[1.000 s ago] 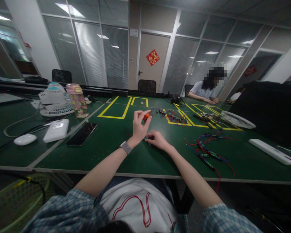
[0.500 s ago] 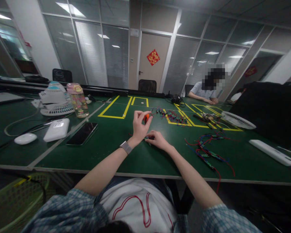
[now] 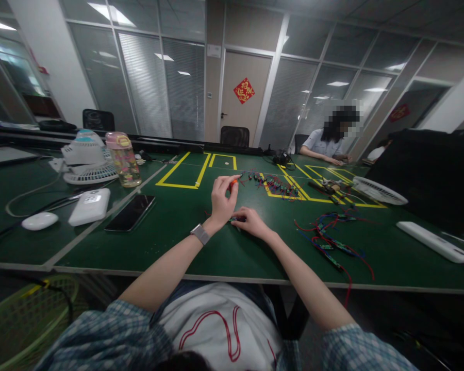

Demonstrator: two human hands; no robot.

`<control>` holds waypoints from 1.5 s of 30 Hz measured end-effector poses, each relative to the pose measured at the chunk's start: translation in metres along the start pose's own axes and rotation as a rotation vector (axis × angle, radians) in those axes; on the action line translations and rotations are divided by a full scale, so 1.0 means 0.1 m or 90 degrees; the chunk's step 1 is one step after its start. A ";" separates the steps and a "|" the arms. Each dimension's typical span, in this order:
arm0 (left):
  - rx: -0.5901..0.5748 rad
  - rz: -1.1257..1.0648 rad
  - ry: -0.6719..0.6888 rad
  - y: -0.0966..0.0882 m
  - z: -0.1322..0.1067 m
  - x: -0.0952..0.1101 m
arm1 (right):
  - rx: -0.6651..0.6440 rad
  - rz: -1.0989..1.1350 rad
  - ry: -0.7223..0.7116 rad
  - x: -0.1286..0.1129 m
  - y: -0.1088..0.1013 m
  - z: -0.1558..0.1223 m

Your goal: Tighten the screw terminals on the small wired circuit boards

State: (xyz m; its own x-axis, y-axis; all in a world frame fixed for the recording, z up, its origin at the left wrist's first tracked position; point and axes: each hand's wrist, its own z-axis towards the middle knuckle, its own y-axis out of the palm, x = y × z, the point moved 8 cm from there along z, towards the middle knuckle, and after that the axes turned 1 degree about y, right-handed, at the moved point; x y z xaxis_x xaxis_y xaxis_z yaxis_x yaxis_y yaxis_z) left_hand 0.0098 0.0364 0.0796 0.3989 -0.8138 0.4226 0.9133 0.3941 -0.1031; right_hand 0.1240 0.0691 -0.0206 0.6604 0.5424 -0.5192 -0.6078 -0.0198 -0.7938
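Observation:
My left hand (image 3: 223, 198), with a watch (image 3: 200, 234) on its wrist, is raised over the green table. Its fingers are closed round the orange handle of a small screwdriver (image 3: 234, 182); the shaft is hidden behind the hand. Lower and just to the right, my right hand (image 3: 251, 222) rests on the tabletop. Thumb and fingers pinch a small dark wired part (image 3: 238, 219), mostly covered by the fingers. A short red wire shows left of my left wrist. Beyond both hands lies a row of small connectors with red and blue wires (image 3: 274, 184).
Green boards with wires (image 3: 328, 242) lie on the right, near a white bar (image 3: 435, 242). At left are a phone (image 3: 131, 213), a white power bank (image 3: 89, 207), a bottle (image 3: 124, 162) and a fan (image 3: 87, 159). A person (image 3: 328, 141) sits across the table.
The fingers of my left hand have turned and closed further round the orange handle, so less of it shows. My right hand stays in place.

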 end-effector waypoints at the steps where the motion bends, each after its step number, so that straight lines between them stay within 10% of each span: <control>1: 0.008 0.011 0.000 -0.01 0.00 0.00 | -0.001 0.001 0.002 0.00 0.00 0.00; 45: 0.000 -0.131 -0.137 0.07 -0.04 -0.31 | 0.000 0.008 0.004 0.00 0.00 0.00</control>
State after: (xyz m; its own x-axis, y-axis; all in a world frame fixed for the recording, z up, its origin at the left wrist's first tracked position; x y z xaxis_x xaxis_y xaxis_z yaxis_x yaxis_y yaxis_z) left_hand 0.0042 0.0627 0.0626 0.1787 -0.7674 0.6158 0.9731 0.2304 0.0048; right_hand 0.1242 0.0686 -0.0204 0.6559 0.5366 -0.5308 -0.6158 -0.0263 -0.7875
